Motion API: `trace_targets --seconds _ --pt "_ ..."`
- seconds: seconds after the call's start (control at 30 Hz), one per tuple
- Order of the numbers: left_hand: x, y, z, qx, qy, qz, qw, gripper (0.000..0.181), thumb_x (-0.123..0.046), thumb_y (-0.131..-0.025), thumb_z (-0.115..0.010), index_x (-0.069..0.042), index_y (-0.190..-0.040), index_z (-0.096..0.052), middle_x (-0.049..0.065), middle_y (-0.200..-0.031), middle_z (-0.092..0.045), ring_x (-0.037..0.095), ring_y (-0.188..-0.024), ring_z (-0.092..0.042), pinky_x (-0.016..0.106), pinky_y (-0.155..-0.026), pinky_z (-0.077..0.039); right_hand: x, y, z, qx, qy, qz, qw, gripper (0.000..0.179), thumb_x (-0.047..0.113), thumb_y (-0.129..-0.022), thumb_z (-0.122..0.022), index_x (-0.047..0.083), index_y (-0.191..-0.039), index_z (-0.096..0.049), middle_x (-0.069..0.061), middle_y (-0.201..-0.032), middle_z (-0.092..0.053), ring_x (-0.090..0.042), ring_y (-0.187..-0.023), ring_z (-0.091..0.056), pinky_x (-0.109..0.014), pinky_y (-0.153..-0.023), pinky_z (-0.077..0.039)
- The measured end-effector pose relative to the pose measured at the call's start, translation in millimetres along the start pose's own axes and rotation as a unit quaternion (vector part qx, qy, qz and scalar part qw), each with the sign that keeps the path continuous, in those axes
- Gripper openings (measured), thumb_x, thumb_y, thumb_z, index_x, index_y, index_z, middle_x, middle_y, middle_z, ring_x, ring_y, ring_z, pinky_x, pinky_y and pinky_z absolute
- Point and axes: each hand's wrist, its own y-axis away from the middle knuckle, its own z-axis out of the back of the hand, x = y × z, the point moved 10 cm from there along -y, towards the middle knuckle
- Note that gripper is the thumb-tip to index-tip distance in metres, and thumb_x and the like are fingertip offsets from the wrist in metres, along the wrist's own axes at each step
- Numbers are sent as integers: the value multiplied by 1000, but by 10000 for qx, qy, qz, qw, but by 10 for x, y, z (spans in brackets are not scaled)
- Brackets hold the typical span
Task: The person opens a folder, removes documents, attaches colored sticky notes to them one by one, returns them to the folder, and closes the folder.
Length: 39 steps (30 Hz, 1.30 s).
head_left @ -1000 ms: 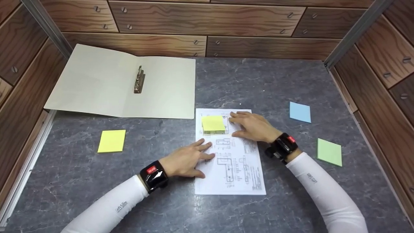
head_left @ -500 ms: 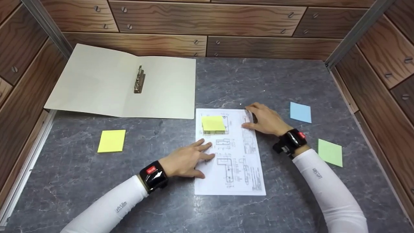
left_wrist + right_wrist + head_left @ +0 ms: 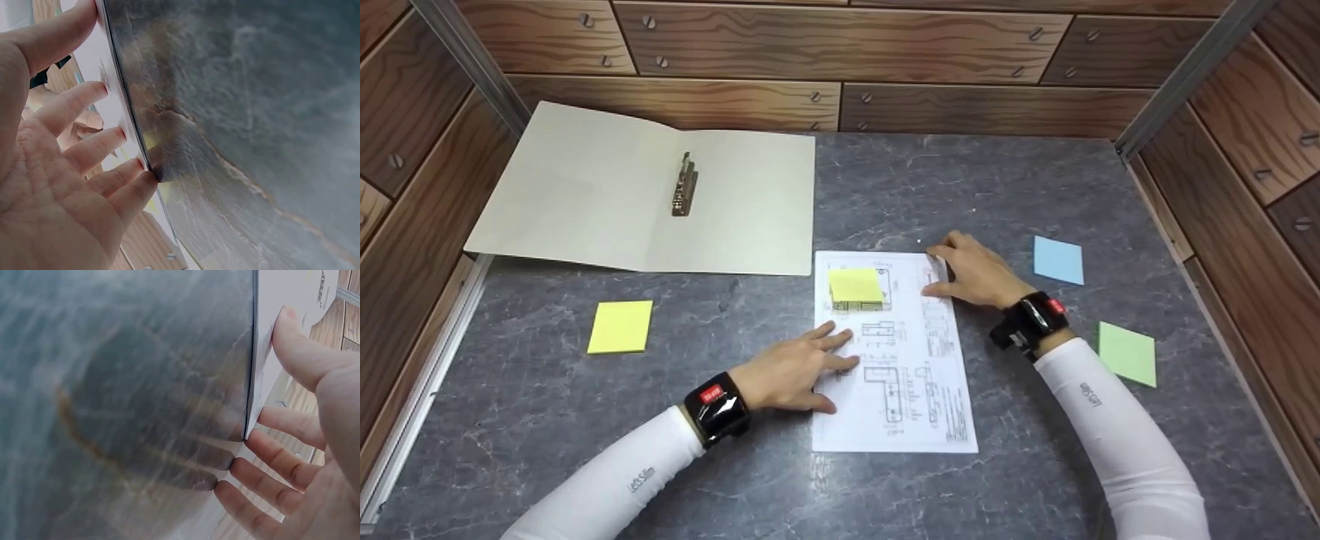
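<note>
A thin stack of white sheets (image 3: pixel 896 337) printed with technical drawings lies on the dark marbled table. One yellow sticky note (image 3: pixel 856 286) is on its upper left part. My left hand (image 3: pixel 791 371) rests on the left edge of the sheets with fingers spread; its fingertips touch the paper in the left wrist view. At the upper right corner is my right hand (image 3: pixel 979 274). Its thumb (image 3: pixel 292 340) rests on the paper, while several fingertips touch the table or the sheets' edge around that corner. Neither hand curls round anything.
An open cream folder (image 3: pixel 742 202) with a metal ring clip (image 3: pixel 684 187) lies at the back left. A yellow pad (image 3: pixel 619 327) is left of the sheets; a blue pad (image 3: pixel 1058 259) and a green pad (image 3: pixel 1126 354) lie right. Wood-patterned walls (image 3: pixel 840 45) enclose the table.
My right hand has moved from beside the yellow sticky note, over the paper, to the sheets' upper right corner. My left hand has stayed in place.
</note>
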Motion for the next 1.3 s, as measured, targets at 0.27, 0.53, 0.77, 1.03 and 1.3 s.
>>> trace_targets --seconds 0.27,0.53,0.77,1.03,1.3 --pt "-8 -3 5 -13 82 -6 10000 77 -42 -84 -85 -16 -150 -54 17 -165 -29 42 -153 -23 54 -118 -35 -23 -15 15 -72 -25 -194 9998 72 47 -86 -84 8 -142 -61 -15 -118 -54 -29 -97 -47 -43 -76 -45" --pt "-2 -5 -3 3 97 22 10000 78 -42 -84 -84 -17 -151 -54 16 -166 -27 41 -154 -23 54 -118 -34 -21 -10 25 -105 -114 -178 9997 73 46 -87 -83 7 -144 -59 -15 -118 -51 -28 -95 -45 -42 -74 -41" --pt "5 -3 -8 29 69 62 10000 78 -43 -84 -84 -18 -152 -53 15 -167 -27 40 -154 -22 55 -119 -33 -7 7 45 -266 -111 -95 9995 74 47 -86 -84 7 -143 -60 -15 -120 -52 -29 -99 -46 -44 -77 -43" --pt "-2 -1 -8 55 22 44 10000 78 -43 -85 -83 -18 -152 -53 15 -167 -27 41 -154 -22 55 -117 -37 24 48 105 -687 60 27 9976 76 47 -83 -86 6 -141 -60 -16 -122 -57 -33 -108 -53 -51 -85 -50" --pt "-8 -3 -8 43 8 33 10000 77 -43 -85 -83 -17 -151 -53 15 -166 -28 41 -154 -23 55 -115 -38 43 83 119 -923 324 174 9951 76 48 -83 -86 5 -141 -62 -16 -120 -60 -33 -103 -55 -48 -78 -51"
